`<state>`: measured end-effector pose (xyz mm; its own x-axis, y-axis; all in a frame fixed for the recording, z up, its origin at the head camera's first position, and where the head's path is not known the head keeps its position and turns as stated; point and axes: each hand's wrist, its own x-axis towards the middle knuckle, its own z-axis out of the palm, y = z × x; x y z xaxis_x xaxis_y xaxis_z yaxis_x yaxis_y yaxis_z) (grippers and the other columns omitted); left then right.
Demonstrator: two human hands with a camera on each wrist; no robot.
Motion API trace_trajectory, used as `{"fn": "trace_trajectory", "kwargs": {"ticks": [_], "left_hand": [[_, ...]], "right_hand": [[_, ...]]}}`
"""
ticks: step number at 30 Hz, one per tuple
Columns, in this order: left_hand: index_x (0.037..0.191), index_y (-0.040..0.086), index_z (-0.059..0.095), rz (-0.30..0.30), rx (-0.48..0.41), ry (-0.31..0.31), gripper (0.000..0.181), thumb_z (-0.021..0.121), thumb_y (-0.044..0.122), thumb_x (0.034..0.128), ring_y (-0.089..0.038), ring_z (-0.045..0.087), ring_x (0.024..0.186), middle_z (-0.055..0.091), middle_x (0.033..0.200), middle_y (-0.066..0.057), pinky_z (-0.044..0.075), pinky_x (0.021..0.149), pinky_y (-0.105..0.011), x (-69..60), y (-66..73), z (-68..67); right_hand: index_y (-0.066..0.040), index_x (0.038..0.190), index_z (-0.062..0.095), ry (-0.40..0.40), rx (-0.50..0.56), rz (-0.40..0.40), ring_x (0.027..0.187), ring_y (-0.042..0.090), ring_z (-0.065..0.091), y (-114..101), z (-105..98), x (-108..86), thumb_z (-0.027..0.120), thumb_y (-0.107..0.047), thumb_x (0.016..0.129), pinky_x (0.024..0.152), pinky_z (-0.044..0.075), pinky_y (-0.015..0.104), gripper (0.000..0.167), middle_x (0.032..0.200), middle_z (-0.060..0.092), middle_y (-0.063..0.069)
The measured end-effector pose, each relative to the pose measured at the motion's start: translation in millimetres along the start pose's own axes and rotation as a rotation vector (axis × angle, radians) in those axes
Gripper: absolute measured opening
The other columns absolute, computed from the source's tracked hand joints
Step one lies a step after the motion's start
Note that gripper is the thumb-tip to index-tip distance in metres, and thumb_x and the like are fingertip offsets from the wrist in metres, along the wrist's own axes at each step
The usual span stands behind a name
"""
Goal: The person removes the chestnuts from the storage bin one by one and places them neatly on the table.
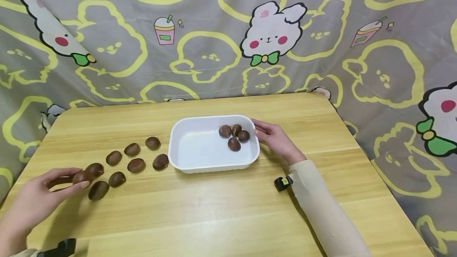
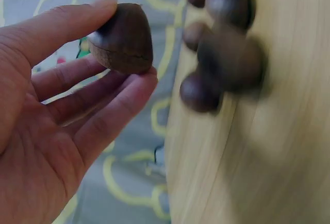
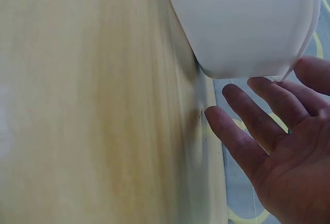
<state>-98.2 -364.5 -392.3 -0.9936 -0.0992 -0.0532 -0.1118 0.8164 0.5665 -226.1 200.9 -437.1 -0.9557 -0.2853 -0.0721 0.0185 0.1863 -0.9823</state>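
My left hand pinches a brown chestnut between thumb and fingertips, at the left end of the loose chestnuts. In the left wrist view the held chestnut is clear of the table. Two rough rows of chestnuts run from beside that hand toward a white plastic tray. Several chestnuts lie inside the tray, grouped in its right part. At the tray's right end, my right hand holds the rim with thumb and forefinger; the other fingers are spread below, apart from the wall.
The tray stands on a wood-grain table near its middle. One chestnut lies right by the tray's left wall. A grey cartoon-print cloth hangs behind the table and along its sides.
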Motion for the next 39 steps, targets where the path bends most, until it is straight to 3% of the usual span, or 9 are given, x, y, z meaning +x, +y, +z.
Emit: {"fn": "trace_trajectory", "kwargs": {"ticks": [5, 9, 12, 14, 19, 22, 25, 29, 39], "left_hand": [[0.12, -0.004, 0.063, -0.077, 0.016, 0.039, 0.057, 0.078, 0.039, 0.085, 0.022, 0.035, 0.079, 0.068, 0.093, 0.009, 0.035, 0.056, -0.016, -5.4, -27.0, -9.1], [0.123, -0.009, 0.06, -0.125, 0.004, -0.009, 0.063, 0.076, 0.04, 0.0864, 0.013, 0.047, 0.078, 0.071, 0.096, -0.006, 0.042, 0.06, -0.02, -6.8, -36.4, -9.0], [0.121, -0.013, 0.059, -0.112, 0.007, -0.021, 0.063, 0.076, 0.037, 0.0872, 0.011, 0.05, 0.073, 0.069, 0.097, -0.019, 0.046, 0.058, -0.02, -7.7, -38.8, -7.7], [0.119, -0.013, 0.061, -0.087, 0.013, -0.017, 0.06, 0.077, 0.035, 0.0866, 0.017, 0.045, 0.071, 0.07, 0.094, -0.013, 0.043, 0.055, -0.016, -7.1, -40.6, -6.1], [0.118, -0.01, 0.063, -0.059, 0.058, -0.045, 0.059, 0.077, 0.037, 0.0865, 0.019, 0.043, 0.072, 0.069, 0.1, -0.019, 0.044, 0.055, -0.018, -3.9, -42.9, -2.4], [0.119, -0.01, 0.063, -0.057, 0.091, -0.059, 0.059, 0.077, 0.038, 0.0865, 0.012, 0.047, 0.072, 0.066, 0.107, -0.027, 0.044, 0.054, -0.021, -3.4, -44.2, -1.6], [0.121, -0.009, 0.061, -0.063, 0.112, -0.078, 0.061, 0.075, 0.04, 0.0877, -0.016, 0.063, 0.08, 0.063, 0.111, -0.031, 0.049, 0.06, -0.032, -2.6, -44.0, -1.1], [0.124, -0.01, 0.057, -0.078, 0.113, -0.115, 0.065, 0.071, 0.043, 0.0902, -0.052, 0.055, 0.098, 0.059, 0.114, -0.035, 0.048, 0.069, -0.051, -1.2, -43.3, 0.5], [0.132, -0.013, 0.049, -0.097, 0.095, -0.207, 0.073, 0.064, 0.048, 0.0937, -0.057, 0.048, 0.107, 0.057, 0.119, -0.036, 0.044, 0.077, -0.058, 0.0, -43.5, -1.4]], "right_hand": [[-0.003, 0.145, 0.046, 0.001, 0.003, 0.002, 0.126, 0.03, 0.051, -1.6, 1.7, 1.9, 0.058, -0.013, 0.101, 0.092, 0.049, 0.031, 0.047, 0.143, 0.049, 0.017], [-0.004, 0.145, 0.046, 0.014, -0.027, 0.009, 0.127, 0.028, 0.051, -1.4, 2.1, 0.5, 0.056, -0.013, 0.101, 0.092, 0.05, 0.031, 0.046, 0.144, 0.048, 0.015], [-0.004, 0.146, 0.045, 0.012, -0.031, 0.009, 0.127, 0.028, 0.051, -0.8, 1.7, -0.8, 0.055, -0.014, 0.102, 0.093, 0.049, 0.032, 0.046, 0.144, 0.048, 0.015], [-0.004, 0.146, 0.045, 0.01, -0.033, 0.007, 0.126, 0.029, 0.051, -0.2, 1.3, -1.3, 0.055, -0.014, 0.102, 0.093, 0.049, 0.032, 0.046, 0.144, 0.048, 0.016], [-0.004, 0.146, 0.045, 0.01, -0.045, 0.006, 0.126, 0.029, 0.052, -0.6, 0.2, -2.3, 0.056, -0.016, 0.101, 0.094, 0.049, 0.033, 0.047, 0.143, 0.049, 0.016], [-0.005, 0.146, 0.045, 0.004, -0.044, 0.008, 0.126, 0.029, 0.051, -2.3, 0.6, -2.2, 0.056, -0.016, 0.102, 0.094, 0.048, 0.033, 0.047, 0.143, 0.049, 0.015], [-0.004, 0.146, 0.044, 0.003, -0.038, 0.006, 0.126, 0.029, 0.051, -3.6, 1.5, -2.2, 0.056, -0.016, 0.102, 0.094, 0.049, 0.032, 0.047, 0.144, 0.048, 0.016], [-0.002, 0.146, 0.043, 0.001, -0.024, 0.001, 0.126, 0.031, 0.051, -4.5, 3.3, -1.9, 0.055, -0.014, 0.102, 0.093, 0.049, 0.033, 0.047, 0.144, 0.047, 0.018], [-0.003, 0.147, 0.043, 0.003, -0.021, 0.013, 0.126, 0.031, 0.052, -4.9, 4.7, -1.3, 0.054, -0.013, 0.102, 0.093, 0.049, 0.033, 0.047, 0.144, 0.047, 0.017]]}}
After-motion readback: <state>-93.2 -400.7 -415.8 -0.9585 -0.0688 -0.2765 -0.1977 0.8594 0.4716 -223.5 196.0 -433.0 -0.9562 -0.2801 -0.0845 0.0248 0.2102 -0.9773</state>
